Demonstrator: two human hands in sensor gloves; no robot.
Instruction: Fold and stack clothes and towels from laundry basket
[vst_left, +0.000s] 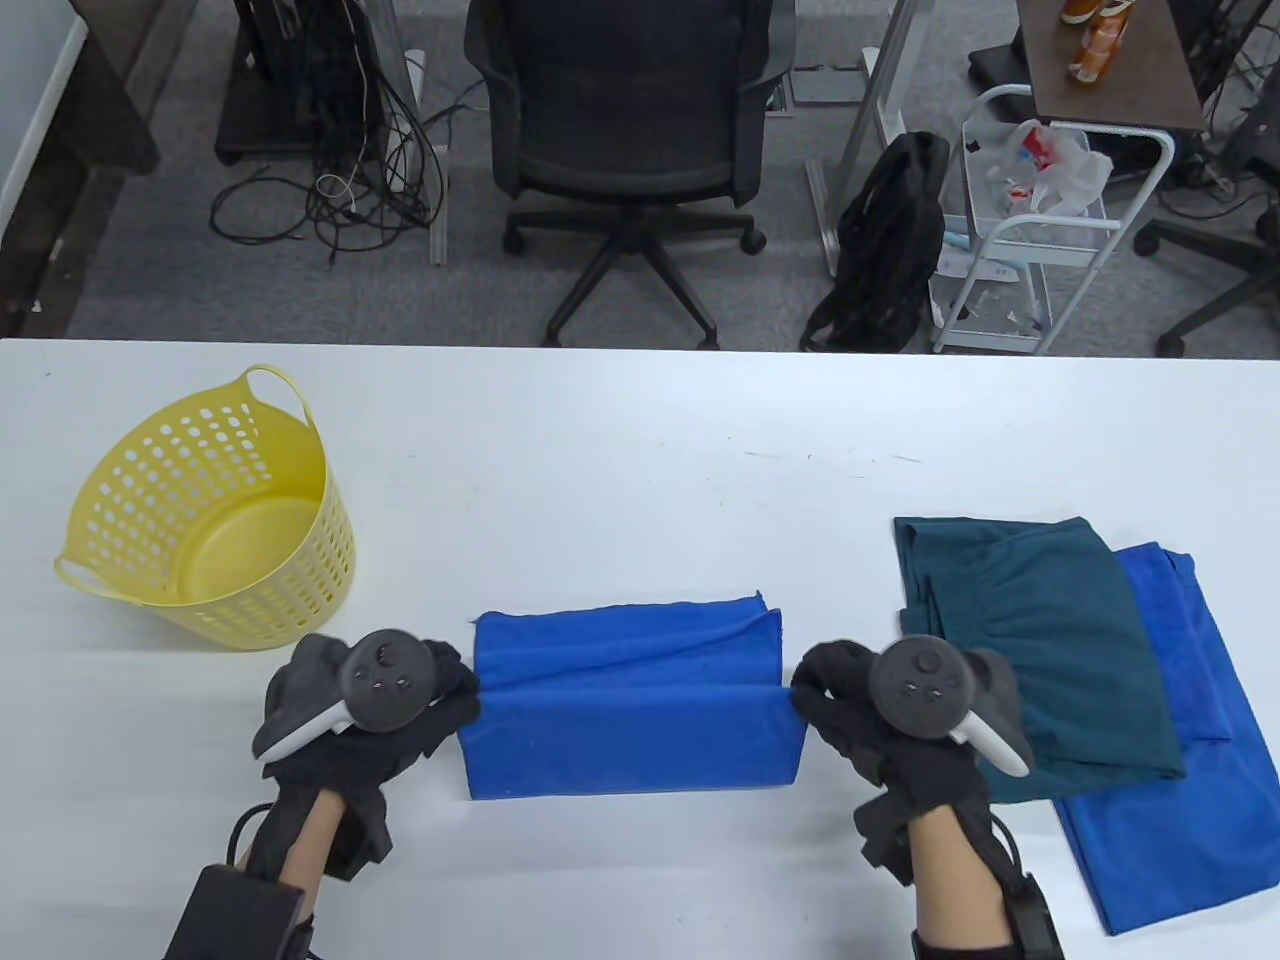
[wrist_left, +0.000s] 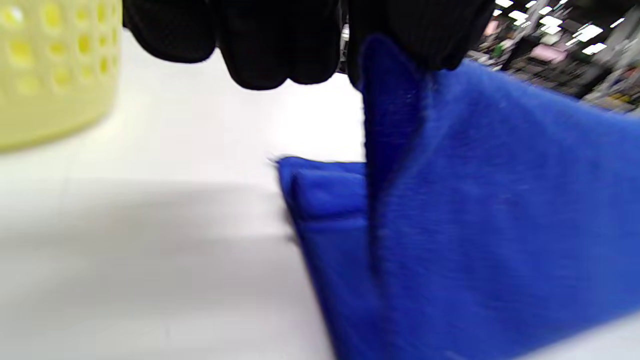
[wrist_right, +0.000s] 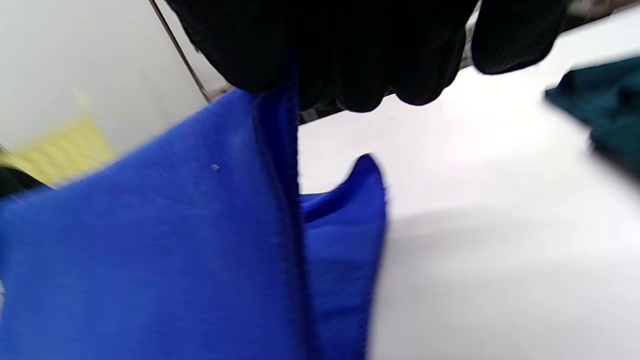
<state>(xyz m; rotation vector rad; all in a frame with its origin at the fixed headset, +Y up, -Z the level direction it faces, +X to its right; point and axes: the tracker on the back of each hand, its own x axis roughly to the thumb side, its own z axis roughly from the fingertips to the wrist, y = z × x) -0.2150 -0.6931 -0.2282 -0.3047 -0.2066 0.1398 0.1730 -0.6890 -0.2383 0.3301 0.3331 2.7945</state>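
A bright blue towel (vst_left: 630, 700) lies partly folded on the white table (vst_left: 640, 430), its near half lifted off the surface. My left hand (vst_left: 455, 690) pinches the towel's left edge, and the left wrist view shows the blue towel (wrist_left: 475, 200) hanging from my fingers (wrist_left: 400, 30). My right hand (vst_left: 810, 695) pinches the right edge; in the right wrist view the towel (wrist_right: 150, 240) hangs from the gloved fingers (wrist_right: 310, 45). At the right lies a folded dark teal garment (vst_left: 1030, 640) on top of another folded blue towel (vst_left: 1190, 760).
An empty yellow laundry basket (vst_left: 215, 520) stands at the left of the table, close to my left hand. Beyond the table's far edge are an office chair (vst_left: 630, 130), a black backpack (vst_left: 890, 240) and a white cart (vst_left: 1040, 230).
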